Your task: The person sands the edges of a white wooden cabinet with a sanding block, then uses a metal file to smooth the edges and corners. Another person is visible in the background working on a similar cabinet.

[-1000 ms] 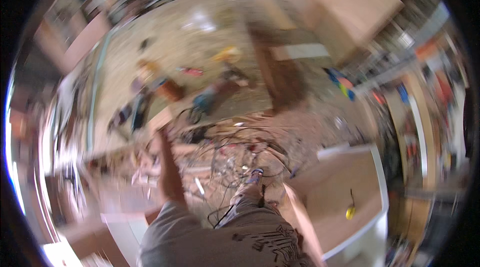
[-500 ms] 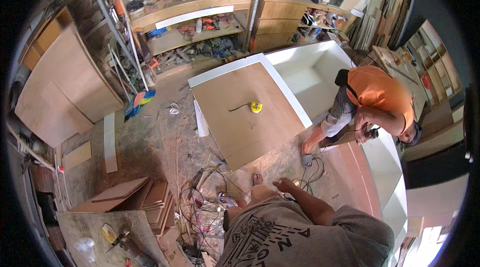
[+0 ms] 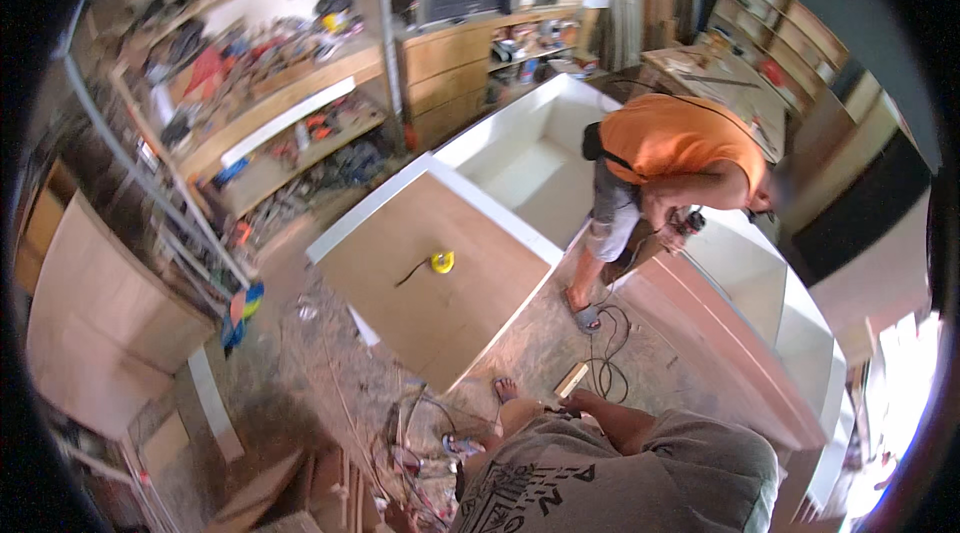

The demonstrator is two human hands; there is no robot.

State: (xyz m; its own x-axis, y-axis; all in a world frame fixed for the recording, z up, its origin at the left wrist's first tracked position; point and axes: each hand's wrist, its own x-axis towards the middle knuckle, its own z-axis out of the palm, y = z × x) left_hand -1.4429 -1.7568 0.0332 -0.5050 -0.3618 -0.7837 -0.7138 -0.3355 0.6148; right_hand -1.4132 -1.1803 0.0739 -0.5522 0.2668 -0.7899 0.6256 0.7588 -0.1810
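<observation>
My right hand point(image 3: 580, 401) hangs low in front of my body, its fingers small and blurred. Just beyond its fingertips is a short pale yellow block point(image 3: 571, 380), apparently on the floor; I cannot tell whether the hand touches it. My left hand is out of view. Ahead, a yellow tape measure point(image 3: 442, 262) rests on a large brown panel with a white border point(image 3: 420, 308), a dark strip reaching out from it. To the right, a person in an orange top point(image 3: 680, 138) bends over a long cabinet point(image 3: 690, 323), holding a dark power tool point(image 3: 686, 223).
A white open box point(image 3: 540, 148) adjoins the panel. Black cables point(image 3: 608, 358) loop over the floor, with more tangled by my feet. Stacked boards point(image 3: 310, 493) lie at lower left. Cluttered shelves point(image 3: 290, 133) and a wooden drawer cabinet point(image 3: 450, 73) stand at the back.
My view has swung right, so the panel and shelves sit further left. My right hand stays low before me, with the pale block now more visible. The person in orange keeps bending over the cabinet.
</observation>
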